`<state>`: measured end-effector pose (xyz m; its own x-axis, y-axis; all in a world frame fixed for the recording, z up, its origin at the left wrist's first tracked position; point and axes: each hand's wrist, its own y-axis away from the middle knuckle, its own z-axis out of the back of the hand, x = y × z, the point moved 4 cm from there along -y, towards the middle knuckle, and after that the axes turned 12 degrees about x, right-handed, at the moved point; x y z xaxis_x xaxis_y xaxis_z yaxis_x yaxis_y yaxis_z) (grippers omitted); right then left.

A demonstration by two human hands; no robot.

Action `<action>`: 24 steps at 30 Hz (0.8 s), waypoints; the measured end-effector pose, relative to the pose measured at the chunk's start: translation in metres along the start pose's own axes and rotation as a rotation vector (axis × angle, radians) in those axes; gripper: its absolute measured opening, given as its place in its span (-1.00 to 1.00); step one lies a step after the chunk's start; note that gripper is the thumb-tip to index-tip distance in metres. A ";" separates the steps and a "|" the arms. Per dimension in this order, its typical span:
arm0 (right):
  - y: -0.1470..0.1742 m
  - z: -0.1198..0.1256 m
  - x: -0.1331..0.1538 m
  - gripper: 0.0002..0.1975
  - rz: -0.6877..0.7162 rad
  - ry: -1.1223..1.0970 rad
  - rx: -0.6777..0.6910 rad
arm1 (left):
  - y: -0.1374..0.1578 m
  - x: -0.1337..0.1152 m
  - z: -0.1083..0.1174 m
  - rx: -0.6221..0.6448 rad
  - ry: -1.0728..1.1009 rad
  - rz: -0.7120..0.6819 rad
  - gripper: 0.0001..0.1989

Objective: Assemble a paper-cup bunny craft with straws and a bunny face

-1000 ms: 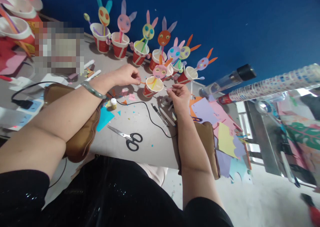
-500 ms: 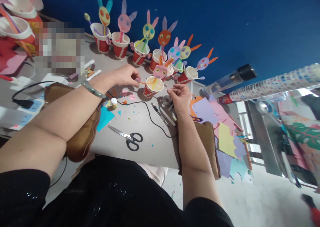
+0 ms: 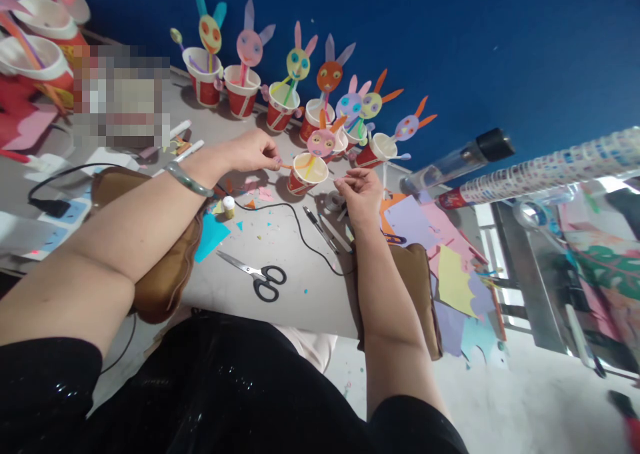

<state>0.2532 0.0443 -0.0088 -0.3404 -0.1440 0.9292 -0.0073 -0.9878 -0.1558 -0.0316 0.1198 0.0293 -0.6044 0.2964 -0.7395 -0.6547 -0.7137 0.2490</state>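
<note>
A red-and-white paper cup [image 3: 301, 182] stands in front of me with a pink paper rabbit head [image 3: 321, 143] with orange ears rising from it. At its left side, my left hand [image 3: 256, 151] pinches the outer end of a thin orange strip [image 3: 286, 167] that sticks out from the cup. My right hand [image 3: 361, 193] is to the right of the cup, thumb and fingers pressed together; what they hold, if anything, is too small to make out. Black-handled scissors [image 3: 260, 277] lie on the table below, partly spread.
Behind stands a row of similar rabbit cups, one a red cup [image 3: 242, 97]. A small bottle [image 3: 229, 207], a pen [image 3: 319, 227], a black cable [image 3: 295, 231] and paper scraps lie around. Coloured paper sheets [image 3: 454, 284] and a long stack of cups [image 3: 550, 164] are at right.
Both hands stay almost in place. A small pinkish piece seen at my left fingertips before is now mostly covered by them.
</note>
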 end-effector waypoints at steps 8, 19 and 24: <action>0.000 0.000 0.000 -0.52 -0.001 -0.023 -0.018 | 0.000 0.000 -0.001 -0.013 0.098 0.005 -0.48; 0.000 0.000 0.002 -0.53 0.018 0.023 -0.007 | -0.004 -0.017 -0.009 -0.073 -0.060 -0.151 -0.20; 0.000 -0.003 0.007 -0.53 0.055 0.090 -0.003 | -0.007 -0.017 -0.012 -0.073 -0.027 -0.118 -0.29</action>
<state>0.2476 0.0433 -0.0034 -0.4236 -0.1920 0.8852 0.0109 -0.9783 -0.2069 -0.0108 0.1120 0.0326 -0.5378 0.3972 -0.7436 -0.6878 -0.7168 0.1146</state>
